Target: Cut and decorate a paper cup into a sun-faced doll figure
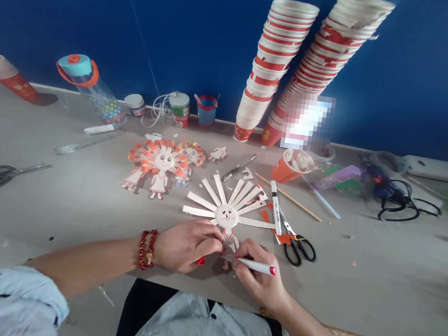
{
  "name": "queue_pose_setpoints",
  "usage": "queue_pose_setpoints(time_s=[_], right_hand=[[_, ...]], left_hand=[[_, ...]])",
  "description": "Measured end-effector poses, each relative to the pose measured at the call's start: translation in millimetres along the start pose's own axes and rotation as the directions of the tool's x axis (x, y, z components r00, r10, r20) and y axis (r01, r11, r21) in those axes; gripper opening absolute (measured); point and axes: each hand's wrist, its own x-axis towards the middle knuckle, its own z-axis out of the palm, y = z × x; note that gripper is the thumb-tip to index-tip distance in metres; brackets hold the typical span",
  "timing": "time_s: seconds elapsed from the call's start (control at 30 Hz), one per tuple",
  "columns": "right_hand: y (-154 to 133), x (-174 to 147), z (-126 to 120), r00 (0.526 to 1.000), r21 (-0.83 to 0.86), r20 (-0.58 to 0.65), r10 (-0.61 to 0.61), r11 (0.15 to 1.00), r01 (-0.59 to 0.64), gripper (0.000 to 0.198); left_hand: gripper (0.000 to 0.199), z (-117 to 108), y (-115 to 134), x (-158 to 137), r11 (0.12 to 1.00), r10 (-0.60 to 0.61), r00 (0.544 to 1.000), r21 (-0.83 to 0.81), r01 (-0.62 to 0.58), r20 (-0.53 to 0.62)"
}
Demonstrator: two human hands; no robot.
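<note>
A white paper doll [226, 216] lies in front of me, with long strips fanned around its drawn face and red lines on its dress. My left hand [185, 245] is closed, its fingertips gripping the doll's body at the left side. A red pen cap [201, 261] shows below those fingers. In my right hand [257, 273] is a white marker with a red end [257, 265], its tip side at the doll's lower dress. Fingers partly cover the doll's body and arms. Beyond it, finished-looking paper dolls with orange-tipped strips [163, 160] lie together on the table.
Near the doll's right side are a black-capped marker [275, 208], scissors [299, 250] and orange scraps. Two tall stacks of paper cups [280, 48] [337, 45] rise at the back. More scissors [3, 176] lie left, near a water bottle [93, 91]. A cup of scraps [288, 169] stands behind a wooden stick [290, 198].
</note>
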Motion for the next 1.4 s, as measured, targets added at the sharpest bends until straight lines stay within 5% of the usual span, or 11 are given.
queue_pose_setpoints(time_s=[1.4], right_hand=[[2.1,-1.4,-1.1,0.996,-0.047,-0.07,-0.057,0.997,0.054,0.014]], left_hand=[[0.027,0.3,-0.6,-0.2,1.0,-0.003,1.0,0.01,0.002,0.026]])
